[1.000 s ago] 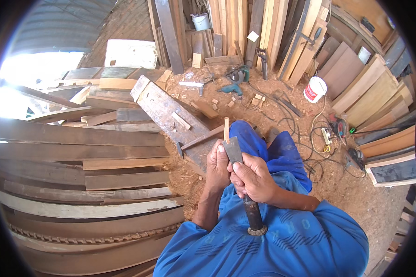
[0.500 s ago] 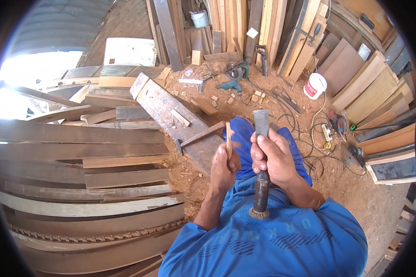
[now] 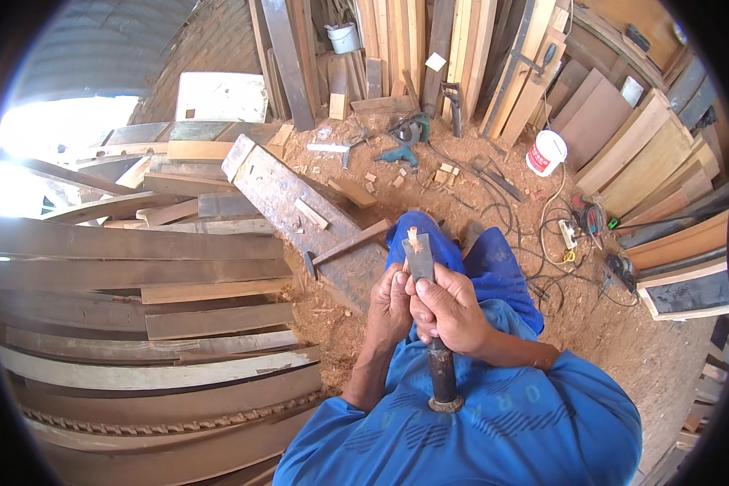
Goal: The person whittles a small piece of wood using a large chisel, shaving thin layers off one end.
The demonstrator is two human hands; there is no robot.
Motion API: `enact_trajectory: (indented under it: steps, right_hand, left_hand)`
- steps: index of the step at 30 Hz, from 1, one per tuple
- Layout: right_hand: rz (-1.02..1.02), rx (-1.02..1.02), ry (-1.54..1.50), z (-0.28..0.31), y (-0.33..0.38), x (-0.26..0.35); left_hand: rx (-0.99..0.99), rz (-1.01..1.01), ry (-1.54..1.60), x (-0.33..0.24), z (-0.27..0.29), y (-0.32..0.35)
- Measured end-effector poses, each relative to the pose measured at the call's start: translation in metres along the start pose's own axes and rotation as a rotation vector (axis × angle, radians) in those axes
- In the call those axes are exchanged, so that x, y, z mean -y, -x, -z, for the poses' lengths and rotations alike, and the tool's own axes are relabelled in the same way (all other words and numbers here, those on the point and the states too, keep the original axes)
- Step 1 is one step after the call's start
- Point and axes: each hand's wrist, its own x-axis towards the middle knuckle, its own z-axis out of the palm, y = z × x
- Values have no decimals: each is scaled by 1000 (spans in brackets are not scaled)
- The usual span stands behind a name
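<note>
Shifted left, the chisel (image 3: 442, 366) points forward, long axis leaning left.

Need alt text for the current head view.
A bare right hand grips a dark-handled chisel with a flat grey metal blade; the left hand pinches a thin, pale wooden stick at the blade's tip. Ahead, a wooden-handled hammer lies across a worn wooden plank.

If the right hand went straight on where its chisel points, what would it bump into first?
Probably the thin wood stick right at the tip of the chisel, though their depth is hard to tell.
</note>
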Motion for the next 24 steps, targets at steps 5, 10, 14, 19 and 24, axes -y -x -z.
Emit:
enact_trajectory:
  steps: [5, 10, 14, 19, 24]
  right_hand:
    - [487, -195, 58, 11, 12, 25]
    - [177, -173, 433, 47, -15, 50]
    - [191, -104, 586, 38, -39, 33]
    - [162, -113, 602, 49, -45, 30]
    - [94, -45, 519, 53, -50, 22]
  left_hand:
    - [236, 7, -317, 35, 15, 52]
    - [38, 140, 15, 41, 21, 32]
    - [143, -50, -104, 27, 11, -1]
    - [265, 80, 98, 15, 8, -5]
    - [330, 245, 402, 18, 11, -12]
